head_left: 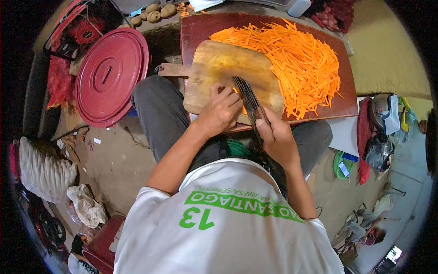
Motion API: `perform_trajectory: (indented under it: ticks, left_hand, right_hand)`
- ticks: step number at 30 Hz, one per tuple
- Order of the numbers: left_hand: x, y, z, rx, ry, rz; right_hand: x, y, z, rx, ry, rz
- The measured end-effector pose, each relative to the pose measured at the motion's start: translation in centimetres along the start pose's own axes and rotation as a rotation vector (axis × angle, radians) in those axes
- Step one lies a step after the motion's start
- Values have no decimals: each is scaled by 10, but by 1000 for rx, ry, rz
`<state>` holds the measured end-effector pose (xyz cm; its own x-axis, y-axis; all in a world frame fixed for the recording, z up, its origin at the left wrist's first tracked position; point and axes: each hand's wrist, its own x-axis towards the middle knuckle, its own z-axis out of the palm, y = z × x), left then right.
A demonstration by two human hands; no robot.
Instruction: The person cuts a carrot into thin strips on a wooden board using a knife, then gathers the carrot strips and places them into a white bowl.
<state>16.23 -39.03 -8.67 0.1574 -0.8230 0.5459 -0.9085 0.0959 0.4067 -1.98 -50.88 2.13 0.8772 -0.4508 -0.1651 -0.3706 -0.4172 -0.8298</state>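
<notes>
A wooden cutting board [214,57] with a handle on its left lies on a dark red table [344,98]. My right hand [277,139] is closed around the handle of a knife [247,97], whose dark blade points away from me over the board. Just left of the blade, my left hand [220,112] has its fingers curled down on a piece of carrot [244,110]. Only small orange bits of that piece show; the fingers hide the rest. A large heap of thin carrot strips [303,64] covers the table to the right of the board and behind it.
A round maroon lid [109,77] stands left of my knee. Several brown root vegetables [154,16] lie beyond the table, to the left. A white sack [45,171] rests on the floor at far left. Bags and a green round container [342,164] are on the right.
</notes>
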Motion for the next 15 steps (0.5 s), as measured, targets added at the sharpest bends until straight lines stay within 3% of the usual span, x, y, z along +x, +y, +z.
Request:
perform_trajectory:
  ticks: [10,12,15]
  left_hand:
    - [2,-1,1,-16,46,-3]
    - [1,-4,1,-26,44,-11]
    - [-1,-5,6,-66,127,-120]
  right_hand:
    - [34,7,11,-29,32,-83]
    - [33,13,10,35,116,-86]
    - [26,7,-3,126,125,15]
